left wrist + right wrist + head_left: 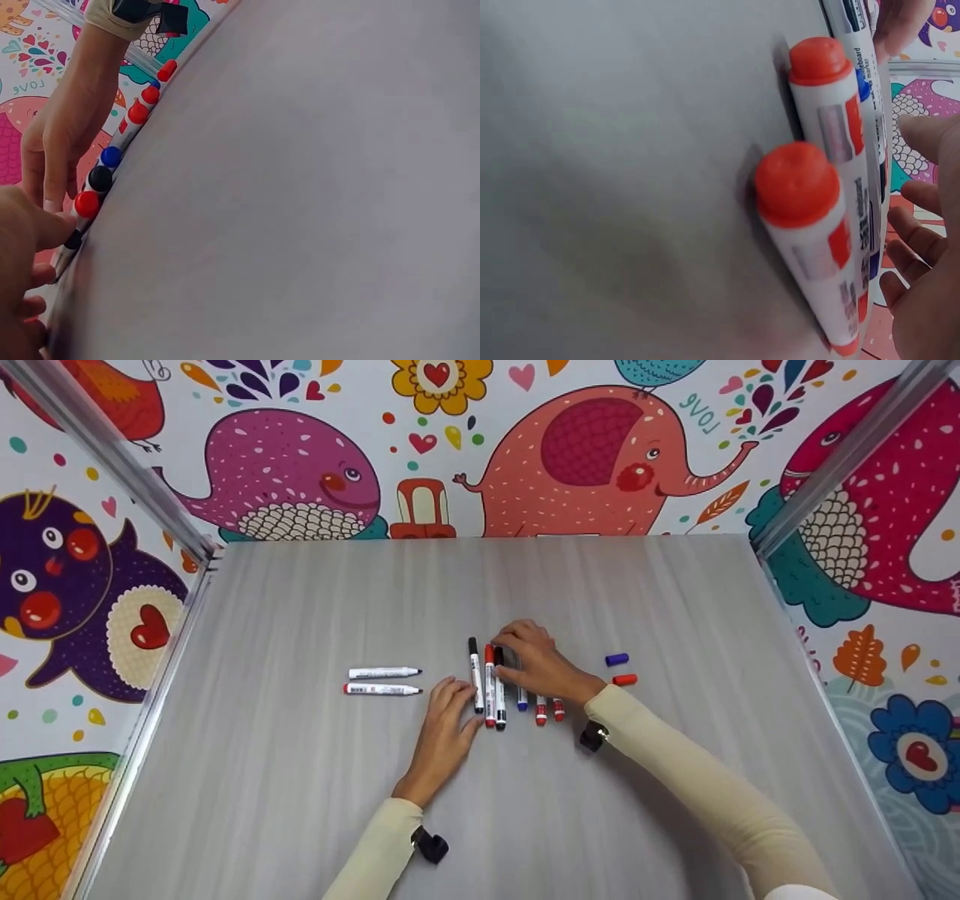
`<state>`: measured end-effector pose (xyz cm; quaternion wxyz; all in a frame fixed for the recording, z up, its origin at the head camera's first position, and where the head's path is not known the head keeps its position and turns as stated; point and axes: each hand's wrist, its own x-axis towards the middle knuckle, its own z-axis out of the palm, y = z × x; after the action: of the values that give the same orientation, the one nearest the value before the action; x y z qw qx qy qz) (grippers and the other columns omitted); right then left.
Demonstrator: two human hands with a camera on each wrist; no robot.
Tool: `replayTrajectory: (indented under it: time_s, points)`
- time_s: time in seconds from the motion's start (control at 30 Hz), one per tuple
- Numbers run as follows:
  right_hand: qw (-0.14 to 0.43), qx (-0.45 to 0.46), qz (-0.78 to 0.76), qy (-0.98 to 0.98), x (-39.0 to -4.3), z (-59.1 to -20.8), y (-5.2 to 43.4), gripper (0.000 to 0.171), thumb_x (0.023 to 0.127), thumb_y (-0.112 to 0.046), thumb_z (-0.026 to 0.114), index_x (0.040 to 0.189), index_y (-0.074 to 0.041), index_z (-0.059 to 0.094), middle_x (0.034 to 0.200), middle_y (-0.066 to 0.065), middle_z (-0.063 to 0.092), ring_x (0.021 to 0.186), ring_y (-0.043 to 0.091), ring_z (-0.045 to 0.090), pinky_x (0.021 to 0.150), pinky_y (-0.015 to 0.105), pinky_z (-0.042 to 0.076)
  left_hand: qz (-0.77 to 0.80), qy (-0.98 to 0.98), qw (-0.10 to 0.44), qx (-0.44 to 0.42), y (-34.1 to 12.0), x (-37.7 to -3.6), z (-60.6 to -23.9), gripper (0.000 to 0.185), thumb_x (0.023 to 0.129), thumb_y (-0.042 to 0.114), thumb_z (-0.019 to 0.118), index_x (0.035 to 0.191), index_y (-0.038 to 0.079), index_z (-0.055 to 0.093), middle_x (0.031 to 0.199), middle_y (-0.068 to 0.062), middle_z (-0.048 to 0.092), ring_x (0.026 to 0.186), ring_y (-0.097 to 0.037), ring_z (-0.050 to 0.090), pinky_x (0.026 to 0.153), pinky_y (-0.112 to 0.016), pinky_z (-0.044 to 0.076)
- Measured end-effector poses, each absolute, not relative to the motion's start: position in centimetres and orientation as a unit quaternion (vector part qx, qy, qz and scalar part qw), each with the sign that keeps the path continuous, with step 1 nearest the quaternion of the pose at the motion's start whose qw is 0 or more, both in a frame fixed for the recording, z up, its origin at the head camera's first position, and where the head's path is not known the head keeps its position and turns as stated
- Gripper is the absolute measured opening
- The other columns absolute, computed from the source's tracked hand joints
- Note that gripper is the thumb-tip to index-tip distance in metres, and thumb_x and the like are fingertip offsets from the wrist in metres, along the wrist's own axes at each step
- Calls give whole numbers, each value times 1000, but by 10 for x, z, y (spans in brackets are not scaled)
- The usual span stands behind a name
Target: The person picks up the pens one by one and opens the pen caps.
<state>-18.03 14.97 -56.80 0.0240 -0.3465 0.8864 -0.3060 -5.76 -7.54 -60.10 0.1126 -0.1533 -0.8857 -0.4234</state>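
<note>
A row of whiteboard markers [489,686] lies side by side at the middle of the grey table [300,607], with black, red and blue ends. My left hand [459,697] rests flat at the row's left side, its fingers touching the black-capped marker [475,675]. My right hand [517,649] lies over the right part of the row, fingertips on the red and black markers. The left wrist view shows the marker ends in line, red [86,204], black [99,178] and blue [111,156]. Two red-ended markers [799,184] fill the right wrist view beside my right hand's spread fingers [919,240].
Two more markers [382,681] lie parallel to the left of the row. A loose blue cap [616,659] and a loose red cap [624,679] sit to the right. Metal posts [112,457] and cartoon-printed walls [300,472] bound the table.
</note>
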Motion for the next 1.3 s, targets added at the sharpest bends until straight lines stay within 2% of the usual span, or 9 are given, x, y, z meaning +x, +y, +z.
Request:
replayTrajectory:
  time_s: [0.43, 0.73, 1.3]
  points:
    - [20, -364, -300, 882, -187, -569, 130, 58, 101, -32, 83, 146, 0, 65, 148, 18, 58, 143, 36, 46, 124, 58, 31, -405, -894, 124, -145, -75, -59, -602, 49, 94, 4, 86, 139, -6, 68, 143, -18, 63, 149, -43, 46, 123, -55, 40]
    - [62, -356, -284, 888, -193, -565, 120, 65, 101, -40, 83, 152, -5, 62, 154, 14, 52, 146, 32, 40, 127, 53, 30, -382, -903, 131, -149, -72, -62, -603, 51, 94, 3, 86, 140, -5, 67, 143, -16, 62, 148, -43, 46, 120, -55, 42]
    - [111, -347, -242, 899, -195, -562, 114, 65, 106, -34, 75, 159, -1, 54, 162, 20, 44, 152, 38, 34, 128, 63, 22, -389, -898, 130, -158, -67, -67, -602, 47, 94, 1, 84, 138, -8, 68, 141, -17, 64, 145, -44, 47, 121, -55, 41]
